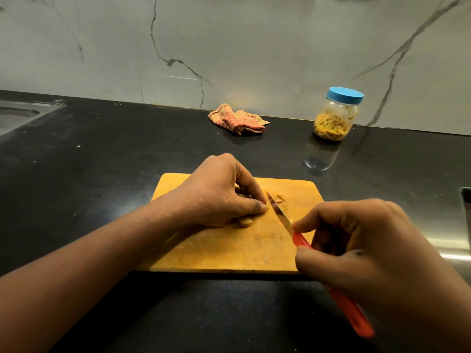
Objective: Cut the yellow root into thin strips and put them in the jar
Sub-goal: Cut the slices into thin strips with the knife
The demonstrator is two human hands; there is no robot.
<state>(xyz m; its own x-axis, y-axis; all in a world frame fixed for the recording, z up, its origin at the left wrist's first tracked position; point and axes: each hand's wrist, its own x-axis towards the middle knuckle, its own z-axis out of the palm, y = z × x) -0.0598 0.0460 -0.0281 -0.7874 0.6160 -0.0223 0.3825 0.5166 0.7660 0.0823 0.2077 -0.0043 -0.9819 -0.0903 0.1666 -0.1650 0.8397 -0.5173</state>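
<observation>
Yellow root (246, 221) lies at mid-frame on the wooden cutting board (229, 250), mostly hidden under the left hand (216, 197), with only a pale end showing below the palm.

Nearest, at the lower right of the frame, the right hand (369, 250) curls its fingers round the red handle of a knife (300, 241), whose end sticks out below the hand. The blade slants up and left across the board, its tip close beside the left fingertips. The left hand arches over the root, fingers bent and pressing it down, fingertips at the edge next to the blade. Just past the blade, a few cut strips (280, 198) lie on the board.

The board rests on a black countertop (102, 161). Farther back, right of centre, a crumpled striped cloth (238, 121) lies near the wall. To its right stands a clear jar (334, 118), upright, blue lid (345, 95) on, yellow strips filling its lower part. A steel sink (15, 115) shows at the left edge. Behind runs a grey veined wall (254, 47).
</observation>
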